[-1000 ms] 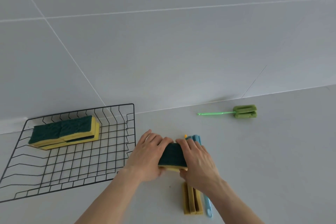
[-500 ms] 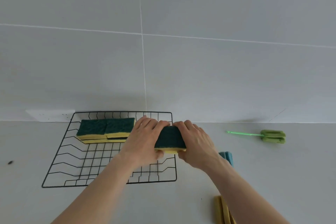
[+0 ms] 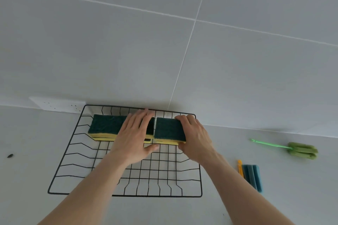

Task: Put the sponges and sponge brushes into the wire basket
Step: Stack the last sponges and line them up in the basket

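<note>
The step now looks like setting a sponge [image 3: 168,129] down in the wire basket [image 3: 126,195], at the back, next to the sponges [image 3: 108,126] that already lie there. To do it well, the sponge should go flat with its green side up and its edge snug against the others. Then the fingers should let go gently, so nothing tips or slides.

The right hand [image 3: 196,137] holds this sponge. Its fingers [image 3: 182,119] curl over the far right edge, and the thumb is under the near side, so the sponge is pinched between them. The sponge sits just left of these fingers. I cannot tell if it rests on the wires yet.

The left hand [image 3: 135,137] lies flat on top of the sponges in the basket. Its fingers [image 3: 144,115] are stretched out, close side by side, and press down lightly. They hold nothing. The thumb points right, below the new sponge's near edge.

Out on the counter [image 3: 274,206], well to the right of the right hand's fingers, wait a green sponge brush [image 3: 301,150] and a blue sponge brush [image 3: 253,177]. A bit of orange handle [image 3: 240,168] pokes out beside the blue one. These are not in the basket yet, so the job is not done.
</note>
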Motion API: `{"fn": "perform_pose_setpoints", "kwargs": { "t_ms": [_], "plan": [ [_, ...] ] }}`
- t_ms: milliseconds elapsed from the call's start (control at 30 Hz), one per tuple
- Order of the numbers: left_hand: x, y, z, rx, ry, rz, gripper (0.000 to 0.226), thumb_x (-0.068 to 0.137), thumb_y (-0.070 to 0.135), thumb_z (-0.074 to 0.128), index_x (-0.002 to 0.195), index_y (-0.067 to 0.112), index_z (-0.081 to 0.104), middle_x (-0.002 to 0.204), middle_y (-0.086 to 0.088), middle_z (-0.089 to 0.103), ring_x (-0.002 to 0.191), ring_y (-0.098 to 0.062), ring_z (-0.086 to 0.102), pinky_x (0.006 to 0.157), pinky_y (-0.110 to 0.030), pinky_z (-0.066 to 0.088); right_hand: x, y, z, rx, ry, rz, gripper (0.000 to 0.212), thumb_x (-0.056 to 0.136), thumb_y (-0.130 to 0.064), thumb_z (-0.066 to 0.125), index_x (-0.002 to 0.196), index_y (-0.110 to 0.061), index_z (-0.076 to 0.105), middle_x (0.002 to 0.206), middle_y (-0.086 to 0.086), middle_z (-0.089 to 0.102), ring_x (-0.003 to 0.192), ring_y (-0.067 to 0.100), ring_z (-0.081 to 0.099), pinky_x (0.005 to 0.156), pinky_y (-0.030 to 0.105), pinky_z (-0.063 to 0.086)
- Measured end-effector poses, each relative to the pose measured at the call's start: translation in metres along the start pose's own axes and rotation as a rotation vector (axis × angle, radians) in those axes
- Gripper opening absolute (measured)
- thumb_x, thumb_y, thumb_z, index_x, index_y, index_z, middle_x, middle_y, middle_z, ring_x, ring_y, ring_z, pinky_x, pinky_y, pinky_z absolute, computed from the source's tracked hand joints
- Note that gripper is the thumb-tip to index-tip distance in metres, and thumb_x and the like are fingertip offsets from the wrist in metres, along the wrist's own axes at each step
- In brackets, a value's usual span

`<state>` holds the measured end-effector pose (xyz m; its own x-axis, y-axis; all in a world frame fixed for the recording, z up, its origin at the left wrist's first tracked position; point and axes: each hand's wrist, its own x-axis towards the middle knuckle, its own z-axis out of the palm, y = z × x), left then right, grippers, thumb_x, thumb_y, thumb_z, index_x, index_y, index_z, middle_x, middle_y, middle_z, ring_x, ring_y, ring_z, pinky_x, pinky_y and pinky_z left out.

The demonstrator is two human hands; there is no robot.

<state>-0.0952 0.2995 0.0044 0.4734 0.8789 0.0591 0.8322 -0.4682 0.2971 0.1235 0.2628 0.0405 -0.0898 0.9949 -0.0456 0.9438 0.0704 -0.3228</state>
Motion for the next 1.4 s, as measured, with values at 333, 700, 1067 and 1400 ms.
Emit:
{"fn": "perform_pose_setpoints", "kwargs": {
  "t_ms": [333,700,1067,1400],
  "plan": [
    [0.000,-0.008,0.020,0.113,0.014,0.005,0.096,0.083,0.068,0.055,0.155,0.017,0.016,0.162,-0.006,0.022,0.151,-0.027,0.008,0.121,-0.050,0.011,0.015,0.008,0.039,-0.212,-0.010,-0.043,0.074,0.063,-0.021,0.081,0.129,-0.021,0.047,0.110,0.000,0.056,0.096,0.025,0.056,0.089,0.037,0.042],
    [-0.002,-0.006,0.017,0.129,0.012,0.007,0.090,0.085,0.071,0.048,0.153,0.018,0.022,0.162,-0.005,0.022,0.151,-0.026,0.008,0.121,-0.050,0.014,0.014,-0.009,0.049,-0.399,0.036,0.059,0.063,0.058,-0.025,0.081,0.112,-0.015,0.050,0.102,0.006,0.055,0.095,0.031,0.048,0.086,0.042,0.035],
    [0.000,0.000,0.012,0.174,-0.001,-0.012,0.088,0.087,0.061,0.055,0.154,0.016,0.020,0.160,-0.008,0.027,0.149,-0.029,0.015,0.121,-0.051,0.015,-0.001,-0.001,0.034,-0.152,0.131,-0.012,0.086,0.070,-0.036,0.085,0.143,-0.026,0.040,0.134,0.009,0.047,0.112,0.030,0.050,0.095,0.041,0.043],
    [-0.011,0.036,-0.007,0.074,0.063,0.004,0.089,0.082,0.051,0.067,0.152,0.017,0.024,0.157,-0.008,0.030,0.148,-0.028,0.018,0.121,-0.051,0.015,-0.037,0.006,0.013,0.097,0.306,0.026,0.063,0.083,-0.027,0.074,0.140,-0.020,0.049,0.138,0.006,0.053,0.123,0.027,0.049,0.101,0.039,0.041]
  ]
}}
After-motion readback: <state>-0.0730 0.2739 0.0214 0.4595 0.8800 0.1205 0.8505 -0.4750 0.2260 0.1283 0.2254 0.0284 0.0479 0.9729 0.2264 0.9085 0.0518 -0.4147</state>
